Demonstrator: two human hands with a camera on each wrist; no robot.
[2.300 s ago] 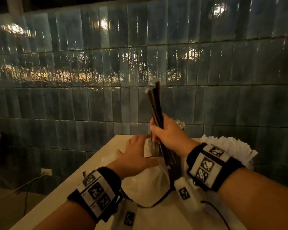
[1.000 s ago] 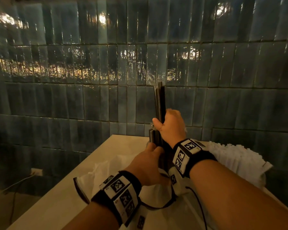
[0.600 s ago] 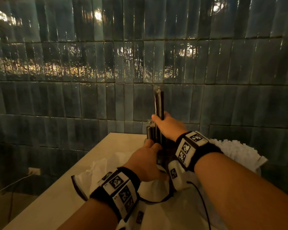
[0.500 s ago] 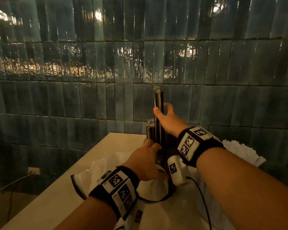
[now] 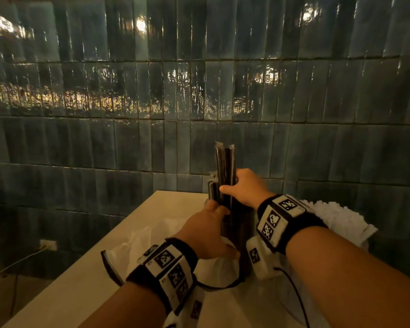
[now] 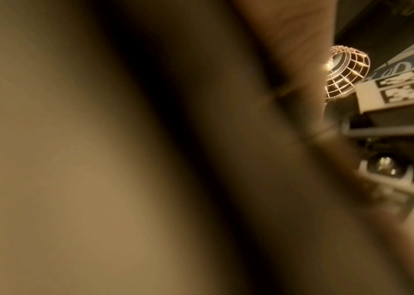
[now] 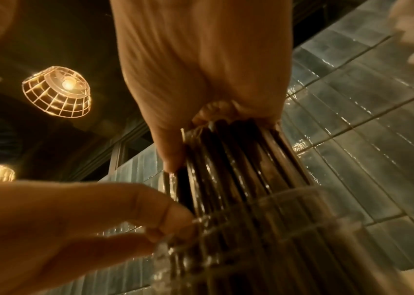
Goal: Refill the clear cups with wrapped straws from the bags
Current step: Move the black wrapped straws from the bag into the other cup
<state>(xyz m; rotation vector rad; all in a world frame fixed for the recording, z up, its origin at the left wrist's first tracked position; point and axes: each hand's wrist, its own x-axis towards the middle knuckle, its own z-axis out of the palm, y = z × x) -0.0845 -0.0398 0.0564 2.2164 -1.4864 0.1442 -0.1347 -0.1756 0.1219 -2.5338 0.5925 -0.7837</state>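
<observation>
A bundle of dark wrapped straws [image 5: 224, 165] stands upright in a clear cup [image 5: 238, 229] near the table's far end. My right hand [image 5: 245, 188] grips the bundle from the right, thumb across its front, a little above the cup's rim. In the right wrist view the same straws [image 7: 241, 159] run down into the ribbed cup [image 7: 306, 229]. My left hand [image 5: 208, 232] holds the cup from the left, and its fingertips [image 7: 170, 215] pinch the rim. The left wrist view is blocked by a blurred close surface.
A crumpled white bag [image 5: 140, 242] lies on the pale table [image 5: 81, 287] under my left wrist. A bundle of white wrapped straws [image 5: 336, 216] sits to the right. The tiled wall [image 5: 152, 114] stands just behind. Caged lamps [image 7: 58, 92] hang overhead.
The straw bundle has come down into the cup. My left hand left the bag and took the cup's rim. My right hand opened briefly, then gripped the bundle again lower down.
</observation>
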